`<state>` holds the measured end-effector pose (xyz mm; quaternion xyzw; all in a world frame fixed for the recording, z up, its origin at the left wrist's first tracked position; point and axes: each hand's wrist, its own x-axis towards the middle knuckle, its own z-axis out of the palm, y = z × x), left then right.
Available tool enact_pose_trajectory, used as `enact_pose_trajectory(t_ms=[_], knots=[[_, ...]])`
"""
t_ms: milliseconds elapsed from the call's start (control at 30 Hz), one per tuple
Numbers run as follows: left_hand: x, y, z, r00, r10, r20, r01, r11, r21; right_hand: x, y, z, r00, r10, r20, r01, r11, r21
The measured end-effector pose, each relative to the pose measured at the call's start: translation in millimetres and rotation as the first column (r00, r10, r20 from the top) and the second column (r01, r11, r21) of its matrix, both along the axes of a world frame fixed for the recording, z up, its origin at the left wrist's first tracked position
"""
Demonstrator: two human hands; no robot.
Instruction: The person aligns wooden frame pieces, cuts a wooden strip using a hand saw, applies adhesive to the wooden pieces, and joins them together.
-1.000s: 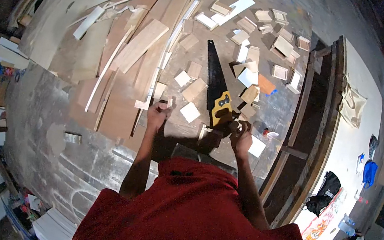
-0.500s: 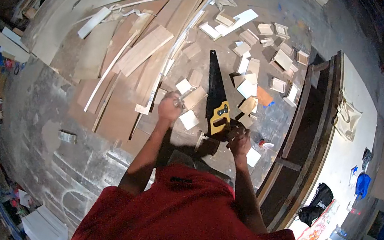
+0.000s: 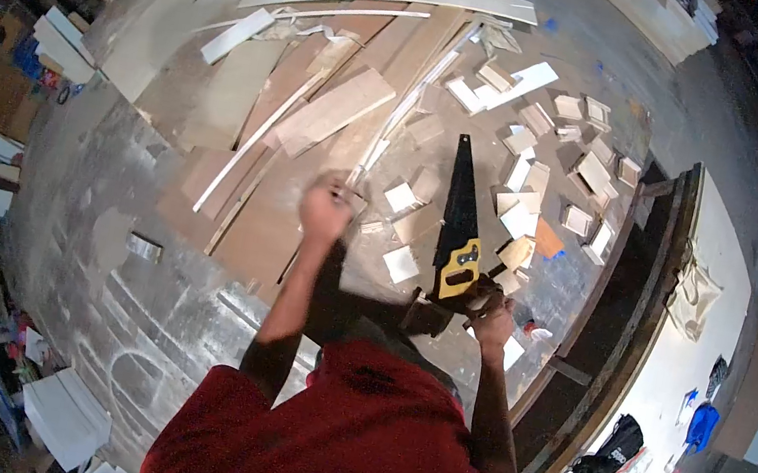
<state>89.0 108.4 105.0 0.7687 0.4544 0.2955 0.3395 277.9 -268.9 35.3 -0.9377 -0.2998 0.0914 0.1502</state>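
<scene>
My left hand (image 3: 327, 212) is closed and slightly blurred, raised over the brown boards left of the saw. What its fingers grip is too smeared to name. My right hand (image 3: 492, 324) is closed around a small dark piece that I cannot make out, just right of the saw handle. The handsaw (image 3: 462, 225), with a black blade and a yellow handle, lies flat with its tip pointing away from me. Small pale wood blocks (image 3: 401, 263) lie between my left hand and the saw.
Several small wooden box-like pieces (image 3: 593, 173) are scattered to the right of the saw. Long boards and strips (image 3: 335, 112) lie to the left. A dark wooden frame with a white top (image 3: 657, 313) runs along the right, bearing a cloth bag (image 3: 691, 299) and a black bag (image 3: 611, 454).
The view has shifted, so the things appear farther right and lower. My left hand has moved left, away from the saw. My right hand stays by the saw handle.
</scene>
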Motion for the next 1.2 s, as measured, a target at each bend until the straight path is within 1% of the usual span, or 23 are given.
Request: enact_pose_trajectory(t_ms=[33,67,100,133,167,200,233,367,467,533,633,700,733,800,833,867,900,933,967,1000,1067,1133,1200], knots=[[-9,19,17,0.988,0.102,0.114,-0.113,0.989,0.092,1,0,-6,0.995,0.043,0.085,-0.048,0.997,0.067],[-24,52,5,0.958,0.264,-0.111,-0.254,0.963,0.09,1,2,-2,0.995,0.05,0.086,-0.056,0.996,0.064],[-44,86,-9,0.854,0.403,-0.328,-0.386,0.915,0.119,1,4,5,1.0,-0.009,-0.025,0.01,1.0,0.027],[-66,111,-13,0.864,0.422,-0.276,-0.383,0.905,0.185,1,7,9,0.988,-0.074,-0.133,0.072,0.997,-0.017],[-89,137,-16,0.872,0.435,-0.223,-0.38,0.891,0.25,0,8,9,0.992,-0.061,-0.113,0.064,0.998,0.023],[-117,170,-41,0.852,0.386,-0.353,-0.29,0.91,0.295,-2,8,7,0.992,-0.06,-0.11,0.063,0.998,0.022],[-127,180,-39,0.781,0.357,-0.512,-0.304,0.934,0.187,-3,7,1,0.994,-0.07,-0.089,0.071,0.997,0.005],[-153,194,-50,0.758,0.215,-0.616,-0.199,0.975,0.096,-2,9,3,0.998,-0.053,-0.028,0.053,0.998,0.019],[-166,200,-75,0.833,0.222,-0.507,-0.19,0.975,0.115,-2,10,-1,0.999,-0.05,-0.02,0.051,0.998,0.03],[-163,195,-71,0.846,0.27,-0.46,-0.223,0.963,0.153,-1,12,-1,0.998,-0.041,-0.043,0.038,0.997,-0.064],[-165,193,-62,0.884,0.27,-0.382,-0.204,0.958,0.203,5,12,-4,0.994,-0.032,-0.103,0.027,0.998,-0.05],[-166,198,-52,0.907,0.234,-0.35,-0.239,0.971,0.029,5,13,-6,0.993,-0.014,-0.117,0.009,0.999,-0.047],[-177,206,-63,0.907,0.234,-0.351,-0.24,0.97,0.028,3,16,-4,0.996,-0.029,-0.083,0.025,0.999,-0.043],[-204,225,-78,0.905,0.093,-0.415,-0.014,0.982,0.189,0,22,5,0.998,-0.042,-0.048,0.04,0.998,-0.038],[-208,224,-79,0.952,0.127,-0.278,-0.071,0.977,0.202,0,24,12,0.993,-0.084,-0.08,0.079,0.995,-0.059],[-213,222,-78,0.952,0.127,-0.277,-0.07,0.977,0.203,-1,27,17,0.986,-0.127,-0.111,0.119,0.99,-0.081],[-219,215,-68,0.98,0.125,-0.154,-0.118,0.991,0.058,1,25,11,0.985,-0.128,-0.113,0.119,0.99,-0.081],[-224,208,-54,0.99,0.141,-0.029,-0.143,0.985,-0.094,6,18,-2,0.997,-0.072,0.003,0.072,0.997,-0.007],[-214,188,-22,0.984,0.177,-0.038,-0.18,0.973,-0.145,7,11,-10,0.992,-0.024,0.121,0.018,0.998,0.055],[-203,168,12,0.984,0.173,-0.044,-0.178,0.972,-0.152,8,15,-6,0.986,-0.136,0.099,0.13,0.989,0.065],[-180,125,59,0.997,0.072,0.016,-0.064,0.948,-0.313,21,14,-3,0.985,-0.173,-0.007,0.173,0.981,0.092],[-157,87,58,0.983,-0.141,0.118,0.167,0.95,-0.264,29,27,14,0.918,-0.064,-0.392,0.221,0.903,0.369],[-116,33,77,0.923,-0.373,0.095,0.382,0.86,-0.338,2,63,86,0.777,0.178,-0.604,0.323,0.71,0.626]])
